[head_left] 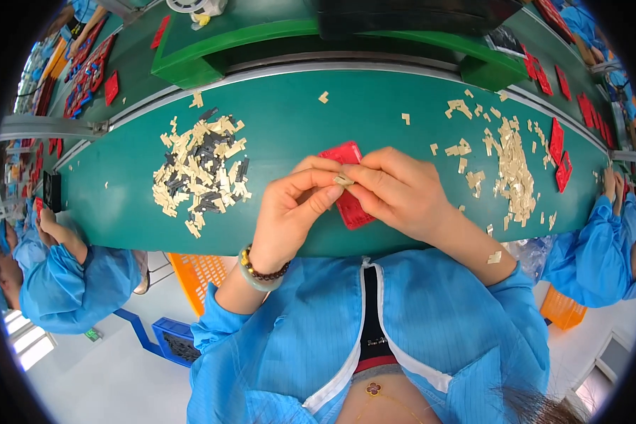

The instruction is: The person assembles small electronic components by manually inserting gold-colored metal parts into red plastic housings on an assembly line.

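Note:
Above the middle of the green worktop, my left hand [298, 194] and my right hand [401, 189] meet fingertip to fingertip. Pinched between them is a small cream-coloured piece [343, 180]; its exact kind is too small to tell. Just beneath the fingers lies a red plastic tray [352, 210], partly hidden by both hands. Left of my left hand spreads a pile of cream and dark grey pieces [203, 168]. Off to the right of my right hand lies a heap of flat cream pieces [514, 169], with more scattered around it. Another cream piece [495, 258] clings to my right forearm.
A green raised shelf [261, 44] runs along the worktop's far side. Two red trays [562, 172] sit at the far right. Co-workers in blue [78, 275] sit left and right. Orange crates [192, 272] and a blue bin [173, 339] stand below the worktop.

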The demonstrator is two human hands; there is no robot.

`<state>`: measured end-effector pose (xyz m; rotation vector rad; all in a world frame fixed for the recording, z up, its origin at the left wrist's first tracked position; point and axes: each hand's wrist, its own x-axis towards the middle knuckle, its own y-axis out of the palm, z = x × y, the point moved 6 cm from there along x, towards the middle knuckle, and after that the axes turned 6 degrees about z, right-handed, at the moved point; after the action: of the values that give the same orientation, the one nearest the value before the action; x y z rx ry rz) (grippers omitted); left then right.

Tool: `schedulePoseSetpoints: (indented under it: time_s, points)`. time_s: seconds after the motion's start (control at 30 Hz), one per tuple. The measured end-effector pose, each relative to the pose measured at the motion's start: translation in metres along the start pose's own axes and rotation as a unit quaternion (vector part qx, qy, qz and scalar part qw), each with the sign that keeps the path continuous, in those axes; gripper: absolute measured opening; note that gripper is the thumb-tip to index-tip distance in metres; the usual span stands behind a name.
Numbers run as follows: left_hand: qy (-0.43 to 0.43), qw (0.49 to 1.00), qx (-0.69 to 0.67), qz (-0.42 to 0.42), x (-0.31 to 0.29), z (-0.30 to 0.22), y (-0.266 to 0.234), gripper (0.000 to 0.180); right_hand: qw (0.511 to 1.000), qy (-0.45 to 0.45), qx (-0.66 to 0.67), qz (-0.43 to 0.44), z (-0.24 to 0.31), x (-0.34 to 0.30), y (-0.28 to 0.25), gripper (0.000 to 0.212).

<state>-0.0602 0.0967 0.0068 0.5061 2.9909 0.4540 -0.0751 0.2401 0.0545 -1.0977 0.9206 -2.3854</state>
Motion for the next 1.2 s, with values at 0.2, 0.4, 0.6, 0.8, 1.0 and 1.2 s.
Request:
schedulePoseSetpoints:
  time_s: [0.2,0.4,0.6,0.8,1.0,1.2]
  points:
    - [0.373,0.743,0.547,0.092,-0.021,-0.019,0.051,0.010,0.779,0.357,0.516,0.019,-0.046,-0.056,0.019,0.013]
    - [0.308,0.768,0.546,0.128,-0.004,-0.003,0.034,0.020,0.955,0.245,0.160,0.045,-0.079,-0.082,-0.013,0.023]
    - [0.404,0.648,0.644,0.051,-0.014,-0.009,0.046,0.023,0.938,0.133,0.266,0.178,-0.042,-0.035,0.010,0.022]
    - [0.365,0.639,0.676,0.045,-0.012,-0.007,0.041,0.019,0.960,0.072,0.142,0.231,-0.030,-0.034,0.009,0.019]
    - [0.181,0.814,0.551,0.007,0.004,0.001,0.022,0.026,0.970,0.064,-0.198,0.125,-0.021,-0.038,0.001,0.023]
    - [-0.040,0.985,-0.154,-0.062,0.011,0.015,-0.036,0.027,0.969,-0.117,-0.217,-0.019,-0.005,0.003,0.022,0.012]
